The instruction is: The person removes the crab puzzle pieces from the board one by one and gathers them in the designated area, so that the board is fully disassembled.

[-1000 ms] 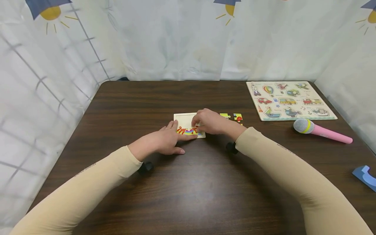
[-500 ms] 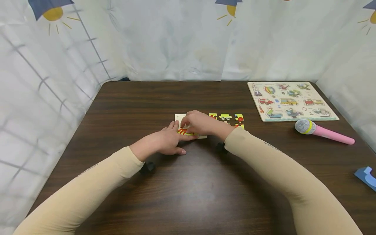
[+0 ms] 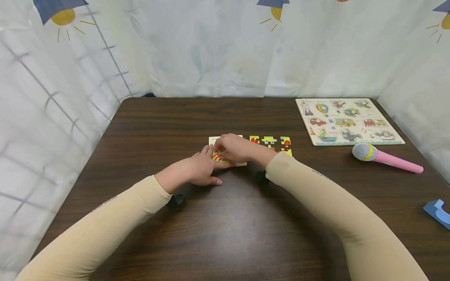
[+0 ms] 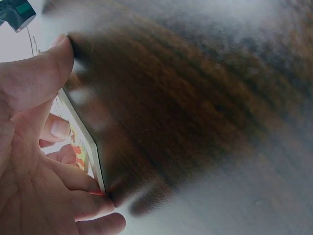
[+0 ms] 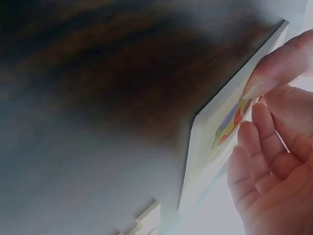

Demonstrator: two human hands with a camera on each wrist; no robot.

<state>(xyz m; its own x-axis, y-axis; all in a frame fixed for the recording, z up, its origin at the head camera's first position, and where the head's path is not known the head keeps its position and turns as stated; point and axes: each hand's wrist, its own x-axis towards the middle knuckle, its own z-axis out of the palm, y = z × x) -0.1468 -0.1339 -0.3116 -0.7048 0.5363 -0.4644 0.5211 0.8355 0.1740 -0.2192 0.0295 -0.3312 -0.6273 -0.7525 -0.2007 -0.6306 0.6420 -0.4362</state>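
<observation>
A small pale wooden puzzle tray [image 3: 243,164] lies on the dark table, with brightly coloured puzzle pieces [image 3: 216,157] along its near side. My left hand [image 3: 198,169] rests flat at the tray's left and near edges, fingers extended and thumb spread on the table. Bent over the tray, my right hand [image 3: 235,148] has thumb and fingertips down on a puzzle piece. From the right wrist, the thumb [image 5: 274,73] touches the coloured picture [image 5: 230,122] and the other fingers curl beside it. The right hand covers much of the tray in the head view.
Several loose yellow-and-red puzzle pieces [image 3: 269,139] lie just right of the tray. Farther right are a vehicle peg-puzzle board [image 3: 351,136], a pink toy microphone [image 3: 390,159] and a blue curved object [image 3: 438,212] at the frame's edge. White curtains [image 3: 211,58] hang behind the table.
My right hand has moved left across the tray, from its right end toward the left, uncovering more loose pieces. During the last half second it has barely shifted. The left hand stays in place.
</observation>
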